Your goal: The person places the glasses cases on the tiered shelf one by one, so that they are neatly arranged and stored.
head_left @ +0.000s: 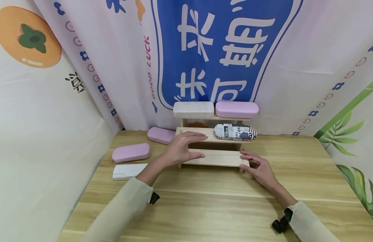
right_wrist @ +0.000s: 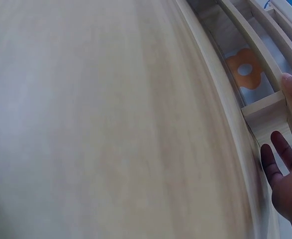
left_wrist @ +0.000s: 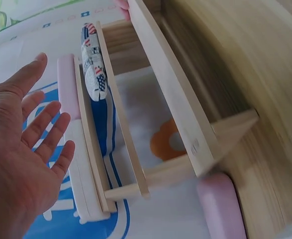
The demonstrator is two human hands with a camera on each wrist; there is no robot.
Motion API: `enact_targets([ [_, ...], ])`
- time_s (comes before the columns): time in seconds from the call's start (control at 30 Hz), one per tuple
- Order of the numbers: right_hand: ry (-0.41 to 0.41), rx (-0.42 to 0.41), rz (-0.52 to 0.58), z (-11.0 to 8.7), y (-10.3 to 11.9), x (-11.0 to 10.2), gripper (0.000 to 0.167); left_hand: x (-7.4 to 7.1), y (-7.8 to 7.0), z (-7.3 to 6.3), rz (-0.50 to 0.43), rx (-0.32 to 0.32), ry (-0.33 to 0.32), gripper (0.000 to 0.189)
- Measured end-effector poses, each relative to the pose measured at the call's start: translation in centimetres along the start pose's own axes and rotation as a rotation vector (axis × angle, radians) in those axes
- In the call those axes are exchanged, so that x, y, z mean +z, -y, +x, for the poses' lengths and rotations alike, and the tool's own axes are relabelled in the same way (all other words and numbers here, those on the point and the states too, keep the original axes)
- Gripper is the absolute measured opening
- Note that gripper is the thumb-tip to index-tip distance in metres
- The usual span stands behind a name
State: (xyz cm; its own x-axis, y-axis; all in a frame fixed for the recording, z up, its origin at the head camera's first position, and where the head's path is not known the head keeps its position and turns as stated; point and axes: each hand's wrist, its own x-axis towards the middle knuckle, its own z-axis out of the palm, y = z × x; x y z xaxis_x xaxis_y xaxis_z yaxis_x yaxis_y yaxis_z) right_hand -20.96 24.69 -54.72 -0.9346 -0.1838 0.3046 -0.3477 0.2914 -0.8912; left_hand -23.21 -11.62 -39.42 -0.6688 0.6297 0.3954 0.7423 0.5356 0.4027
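A three-tier wooden rack stands on the table. My right hand holds the right end of its bottom board, thumb at the front edge and fingers at the back; in the right wrist view, other fingers of that hand stretch out below the board. Over the rack's left side, my left hand hovers with thumb and fingers spread and nothing between them. A newspaper-print glasses case lies at the right of the middle tier. On the top tier sit a white glasses case and a pink glasses case.
Left of the rack lie a mauve glasses case, partly hidden by it, another pink case, and a white case partly behind my left arm. A printed curtain hangs behind the wooden table.
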Motion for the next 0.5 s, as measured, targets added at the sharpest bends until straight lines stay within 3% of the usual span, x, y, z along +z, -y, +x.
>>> enact_targets([
  [0.13,-0.007,-0.003,-0.017,0.0,0.0,0.0,0.035,-0.7,0.4,-1.1,-0.012,0.000,0.002,0.060],
  [0.27,-0.001,-0.009,-0.031,-0.1,1.9,0.1,0.035,-1.5,0.7,-2.2,-0.032,0.021,-0.002,0.061],
  [0.4,0.005,-0.010,-0.032,-0.3,3.7,0.1,0.034,-2.2,1.2,-3.4,-0.041,-0.011,0.019,0.064],
  [0.5,0.003,-0.016,-0.028,-0.3,3.6,0.1,0.034,-2.7,1.7,-4.4,-0.050,-0.039,0.040,0.067],
])
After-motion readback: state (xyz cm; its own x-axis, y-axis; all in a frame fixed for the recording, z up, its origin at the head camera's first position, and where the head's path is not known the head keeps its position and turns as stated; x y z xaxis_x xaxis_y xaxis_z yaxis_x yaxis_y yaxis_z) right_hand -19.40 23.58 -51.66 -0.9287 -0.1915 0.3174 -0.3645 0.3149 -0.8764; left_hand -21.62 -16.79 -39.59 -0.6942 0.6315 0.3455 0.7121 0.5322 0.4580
